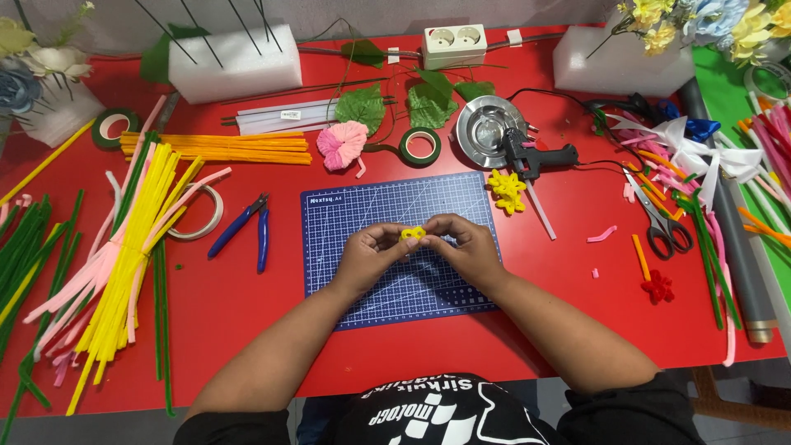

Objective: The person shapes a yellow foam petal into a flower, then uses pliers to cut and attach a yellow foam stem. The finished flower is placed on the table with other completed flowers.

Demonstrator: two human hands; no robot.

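My left hand (pixel 368 253) and my right hand (pixel 464 245) meet over the blue cutting mat (pixel 346 206) on the red table (pixel 222 297). Between their fingertips they pinch a small yellow pipe-cleaner piece (pixel 413 233), bent into a tight curl. Both hands grip it from opposite sides, thumbs close together. A finished yellow pipe-cleaner flower (pixel 507 190) lies just past the mat's far right corner.
Blue-handled pliers (pixel 247 227) lie left of the mat beside a tape roll (pixel 200 213) and bundles of yellow, pink and green pipe cleaners (pixel 132 247). Further back sit a pink flower (pixel 342 144), green tape (pixel 420 146), a glue gun (pixel 535 156) and a metal dish (pixel 484 124). Scissors (pixel 663 227) lie right.
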